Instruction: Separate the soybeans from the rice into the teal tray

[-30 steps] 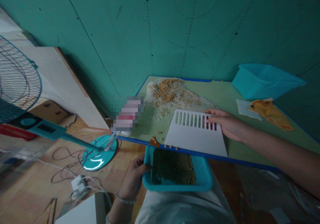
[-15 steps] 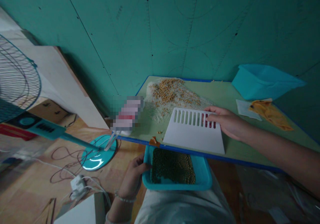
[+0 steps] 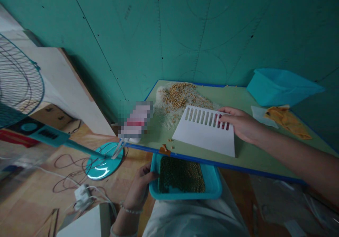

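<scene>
My right hand (image 3: 239, 123) grips the slotted end of a white plastic scraper (image 3: 205, 134) that lies tilted on the green table (image 3: 246, 156), its straight edge toward the near table edge. Beyond it lies a heap of yellow beans mixed with white grains (image 3: 180, 97). My left hand (image 3: 139, 189) holds the left rim of a teal tray (image 3: 212, 189) filled with dark beans (image 3: 181, 175), kept on my lap just under the blue table edge. A few loose beans (image 3: 171, 143) lie near the edge.
A teal tub (image 3: 280, 85) stands at the back right, with a white paper and an orange cloth (image 3: 287, 120) before it. A standing fan (image 3: 21, 85) with its round teal base (image 3: 103, 164) and loose cables occupy the floor at left. A blurred bottle-like object (image 3: 135, 122) sits at the table's left corner.
My right hand has drawn the scraper back from the table's near edge toward the bean heap. The left hand and tray have stayed in place.
</scene>
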The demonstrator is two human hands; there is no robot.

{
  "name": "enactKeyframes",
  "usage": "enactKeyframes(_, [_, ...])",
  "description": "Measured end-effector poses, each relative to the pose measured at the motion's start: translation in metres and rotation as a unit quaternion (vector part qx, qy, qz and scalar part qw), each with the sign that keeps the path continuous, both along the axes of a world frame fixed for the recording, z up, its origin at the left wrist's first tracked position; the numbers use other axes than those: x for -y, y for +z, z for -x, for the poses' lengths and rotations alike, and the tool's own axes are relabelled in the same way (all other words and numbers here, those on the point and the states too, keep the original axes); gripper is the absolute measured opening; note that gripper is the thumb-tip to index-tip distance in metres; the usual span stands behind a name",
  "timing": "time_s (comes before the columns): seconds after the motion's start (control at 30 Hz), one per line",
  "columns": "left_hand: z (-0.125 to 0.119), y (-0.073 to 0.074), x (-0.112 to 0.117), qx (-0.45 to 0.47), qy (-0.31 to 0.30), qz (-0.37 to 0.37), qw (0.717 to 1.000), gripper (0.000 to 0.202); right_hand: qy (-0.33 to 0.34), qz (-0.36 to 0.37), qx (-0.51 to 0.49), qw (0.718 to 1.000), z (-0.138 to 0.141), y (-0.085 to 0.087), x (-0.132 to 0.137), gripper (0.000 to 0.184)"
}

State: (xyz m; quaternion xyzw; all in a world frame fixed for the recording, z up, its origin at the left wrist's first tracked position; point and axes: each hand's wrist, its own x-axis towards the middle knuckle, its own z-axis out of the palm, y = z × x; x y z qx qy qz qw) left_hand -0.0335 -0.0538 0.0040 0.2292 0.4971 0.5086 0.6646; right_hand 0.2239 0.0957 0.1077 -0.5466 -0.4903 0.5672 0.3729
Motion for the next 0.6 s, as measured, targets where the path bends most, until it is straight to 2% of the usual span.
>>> enactKeyframes(0.23, [0.0010, -0.0009, 0.0014, -0.007, 0.011, -0.002, 1.000, 0.015, 0.008, 0.009, 0.008, 1.000, 0.0036, -0.0021, 0.0042, 0.016])
enactKeyframes(0.4, [0.0015, -0.0028, 0.0019, -0.007, 0.001, -0.005, 1.000, 0.016, -0.019, -0.007, 0.011, 1.000, -0.0009, -0.0049, 0.0000, 0.016])
enactKeyframes(0.6, [0.0028, -0.0058, 0.0007, 0.001, -0.005, -0.004, 1.000, 0.018, -0.020, 0.011, 0.004, 1.000, -0.0054, 0.0009, 0.0071, 0.020])
